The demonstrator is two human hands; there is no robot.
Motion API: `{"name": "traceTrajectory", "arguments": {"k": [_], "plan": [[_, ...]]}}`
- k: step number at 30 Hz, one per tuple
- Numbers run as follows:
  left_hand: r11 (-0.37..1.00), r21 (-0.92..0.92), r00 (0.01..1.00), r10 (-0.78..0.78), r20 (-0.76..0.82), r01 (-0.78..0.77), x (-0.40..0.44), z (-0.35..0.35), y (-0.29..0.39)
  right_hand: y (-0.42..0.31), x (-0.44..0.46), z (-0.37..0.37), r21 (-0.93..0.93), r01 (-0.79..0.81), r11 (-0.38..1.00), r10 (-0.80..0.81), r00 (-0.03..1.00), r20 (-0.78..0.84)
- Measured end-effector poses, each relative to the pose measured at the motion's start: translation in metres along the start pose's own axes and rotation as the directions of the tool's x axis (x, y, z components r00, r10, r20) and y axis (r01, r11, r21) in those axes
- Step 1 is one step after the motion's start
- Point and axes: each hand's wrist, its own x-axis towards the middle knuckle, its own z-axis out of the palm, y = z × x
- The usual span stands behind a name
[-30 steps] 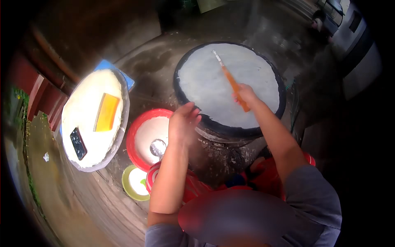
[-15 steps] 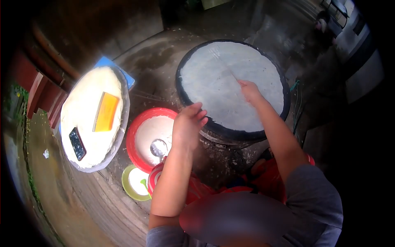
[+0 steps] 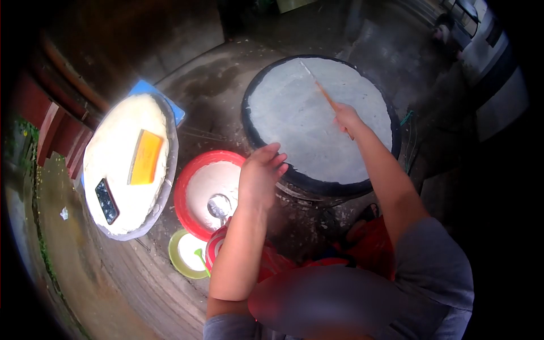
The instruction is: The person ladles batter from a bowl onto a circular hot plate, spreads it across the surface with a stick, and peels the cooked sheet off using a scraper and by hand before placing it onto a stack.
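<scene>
My right hand (image 3: pixel 347 120) is closed around a thin wooden stick (image 3: pixel 326 95), whose pale far end points to the upper left over a round griddle (image 3: pixel 247 116). A thin, pale sheet of batter (image 3: pixel 306 136) covers nearly all of the griddle, leaving a dark rim. My left hand (image 3: pixel 260 173) hovers by the griddle's near left edge, fingers loosely bent and apart, holding nothing. Just left of it is a red basin (image 3: pixel 182 184) of pale batter with a metal ladle (image 3: pixel 219 206) in it.
At left, a round stack of pale sheets (image 3: pixel 116 147) carries a yellow-orange block (image 3: pixel 146 157) and a phone (image 3: pixel 107 201). A green bowl (image 3: pixel 177 258) with white contents and a green spoon (image 3: pixel 200 256) stands below the basin. Thin wires (image 3: pixel 409 141) lie right of the griddle.
The stick, blurred before, now shows sharply and has swung somewhat, its near end showing below my right hand. That hand has shifted slightly; my left hand has hardly moved.
</scene>
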Motion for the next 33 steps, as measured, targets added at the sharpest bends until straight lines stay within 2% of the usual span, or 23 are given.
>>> {"name": "traceTrajectory", "arguments": {"k": [1,2,4,6,7,8,9,10,11,12,13,15,16,18,19,21,23,24,25,26,28,32,33], "plan": [[1.0,0.003,1.0,0.001,-0.002,-0.001,0.0,0.0,0.0,0.012,0.022,0.002,0.001,-0.001,1.0,0.001,1.0,0.002],[1.0,0.004,1.0,0.001,-0.003,-0.001,0.0,0.0,0.001,0.033,0.055,0.005,-0.273,0.217,0.937,-0.245,0.967,-0.072],[1.0,0.005,1.0,-0.006,-0.01,0.007,0.0,0.0,0.003,0.042,0.069,0.01,-0.532,0.375,0.759,-0.484,0.872,-0.075],[1.0,0.005,1.0,-0.006,-0.011,0.006,-0.001,0.0,0.004,0.025,0.05,0.021,-0.713,0.235,0.661,-0.408,0.91,-0.079],[1.0,0.0,1.0,-0.002,-0.013,0.002,-0.001,0.001,0.005,0.012,0.034,0.02,-0.713,0.233,0.661,-0.409,0.909,-0.082],[1.0,0.0,1.0,-0.001,-0.01,0.001,-0.001,0.001,0.006,-0.004,0.014,0.017,-0.393,0.114,0.912,-0.163,0.982,-0.093],[1.0,-0.008,1.0,-0.002,-0.014,0.002,-0.002,0.002,0.007,-0.012,0.004,0.015,-0.025,-0.077,0.997,0.077,0.997,-0.004],[1.0,-0.015,1.0,-0.005,-0.02,0.005,-0.002,0.001,0.007,0.009,0.023,0.015,-0.025,-0.077,0.997,0.077,0.997,-0.004],[1.0,-0.016,1.0,-0.005,-0.02,0.005,-0.002,0.001,0.008,0.052,0.059,0.013,-0.038,0.175,0.984,-0.178,0.98,-0.086],[1.0,-0.014,1.0,0.006,-0.022,-0.006,-0.002,0.001,0.008,0.075,0.078,0.012,-0.07,0.413,0.908,-0.418,0.894,-0.163],[1.0,-0.008,1.0,0.014,-0.021,-0.014,-0.002,0.002,0.008,0.07,0.056,0.015,-0.069,0.409,0.91,-0.415,0.894,-0.167],[1.0,-0.023,1.0,0.006,-0.013,-0.006,0.0,0.0,0.008,0.036,-0.018,0.022,-0.18,0.203,0.962,-0.203,0.979,0.019],[0.999,-0.039,1.0,0.0,-0.011,0.0,0.0,-0.001,0.008,0.03,-0.031,0.015,-0.18,0.2,0.963,-0.201,0.979,0.013],[0.999,-0.043,1.0,-0.005,0.002,0.005,0.0,-0.002,0.009,0.027,-0.047,0.005,-0.035,0.063,0.997,-0.065,0.997,-0.043],[0.999,-0.047,1.0,-0.01,0.011,0.011,-0.001,-0.002,0.008,0.044,-0.045,0.005,-0.032,0.055,0.998,-0.057,0.997,-0.052],[0.999,-0.029,1.0,-0.022,0.01,0.022,-0.003,0.0,0.008,0.086,-0.035,0.007,-0.325,0.284,0.902,-0.358,0.913,-0.195],[1.0,-0.025,1.0,-0.014,0.008,0.014,-0.001,-0.002,0.006,0.098,-0.067,0.028,-0.249,0.595,0.765,-0.596,0.799,0.078],[1.0,-0.014,1.0,-0.012,0.022,0.012,0.0,-0.003,0.005,0.074,-0.101,0.028,-0.099,0.365,0.926,-0.339,0.916,0.216],[1.0,-0.004,0.999,-0.02,0.036,0.02,-0.001,-0.002,0.005,0.049,-0.132,0.022,0.015,0.079,0.997,-0.079,0.921,0.382],[1.0,-0.004,0.999,-0.018,0.031,0.018,-0.002,-0.001,0.005,0.052,-0.139,0.018,0.024,0.076,0.997,-0.079,0.927,0.367],[1.0,-0.009,0.999,-0.027,0.032,0.027,-0.003,-0.003,0.005,0.06,-0.149,0.011,0.316,-0.017,0.949,-0.083,0.951,0.299],[0.999,0.003,0.999,-0.032,0.035,0.032,-0.008,-0.003,0.0,0.08,-0.153,-0.021,0.504,-0.083,0.86,0.022,0.992,0.125],[0.999,0.0,0.998,-0.039,0.045,0.039,-0.008,-0.004,-0.002,0.083,-0.153,-0.024,0.509,-0.082,0.857,0.022,0.992,0.122]]}}
